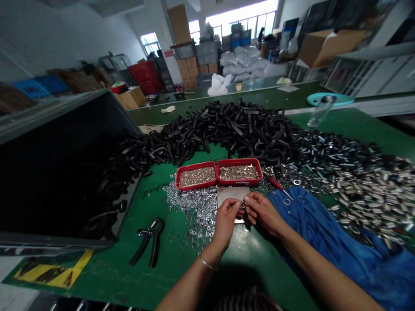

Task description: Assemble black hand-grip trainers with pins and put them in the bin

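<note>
My left hand (226, 220) and my right hand (263, 211) meet over a small metal plate (231, 194) on the green table (181, 276). Both pinch a tiny metal part between the fingertips; it is too small to name. A heap of silver washers (197, 207) lies just left of the hands. Two red trays (218, 172) of small silver parts stand right behind the plate. A red-handled screwdriver (277, 184) lies to the right of the trays.
A big pile of black U-shaped pieces (233, 129) spreads across the table behind. Silver bolts (366, 181) cover the right side. A blue cloth (340, 242) lies under my right forearm. A large dark bin (58, 172) stands at left, black pliers-like tool (149, 242) in front.
</note>
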`<state>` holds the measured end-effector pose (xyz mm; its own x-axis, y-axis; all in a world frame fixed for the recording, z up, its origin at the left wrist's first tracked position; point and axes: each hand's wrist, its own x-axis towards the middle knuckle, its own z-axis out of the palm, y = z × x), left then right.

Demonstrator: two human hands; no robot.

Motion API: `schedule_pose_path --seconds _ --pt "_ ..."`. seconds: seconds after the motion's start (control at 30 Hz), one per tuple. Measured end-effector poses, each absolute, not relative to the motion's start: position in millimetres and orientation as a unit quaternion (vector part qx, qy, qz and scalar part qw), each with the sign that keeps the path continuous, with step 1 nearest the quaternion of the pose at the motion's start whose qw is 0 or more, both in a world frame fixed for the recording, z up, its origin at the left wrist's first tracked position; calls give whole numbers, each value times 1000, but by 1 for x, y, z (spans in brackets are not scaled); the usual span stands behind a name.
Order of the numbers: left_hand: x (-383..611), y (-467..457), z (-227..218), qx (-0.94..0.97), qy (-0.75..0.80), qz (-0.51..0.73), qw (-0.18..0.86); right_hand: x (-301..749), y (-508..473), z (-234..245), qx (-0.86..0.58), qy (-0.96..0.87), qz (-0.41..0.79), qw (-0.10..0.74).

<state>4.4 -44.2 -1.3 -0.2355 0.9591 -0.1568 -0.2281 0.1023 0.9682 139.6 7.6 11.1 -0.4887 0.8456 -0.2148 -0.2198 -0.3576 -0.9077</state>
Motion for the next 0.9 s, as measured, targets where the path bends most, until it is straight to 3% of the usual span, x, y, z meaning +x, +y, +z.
schedule_pose_path --seconds 0.23,0.43,0.53,0.63,0.77,0.83,0.9 --pt "3 -50 -6 322 528 587 523 141 1 26 -385 -368 783 322" --pt "-11 -54 -3 362 514 578 520 149 5 8 -370 -344 821 265" --pt "-17 -55 6 454 545 567 420 146 8 8 -402 -400 775 278" --pt "-23 -58 17 557 559 540 294 135 11 22 -468 -512 645 321" --pt "-67 -60 29 640 550 486 227 124 21 45 -457 -656 502 329" --pt "-119 -63 34 641 616 432 154 124 29 48 -446 -724 433 299" --pt "-188 -70 41 563 765 312 14 127 37 44 -441 -772 374 263"
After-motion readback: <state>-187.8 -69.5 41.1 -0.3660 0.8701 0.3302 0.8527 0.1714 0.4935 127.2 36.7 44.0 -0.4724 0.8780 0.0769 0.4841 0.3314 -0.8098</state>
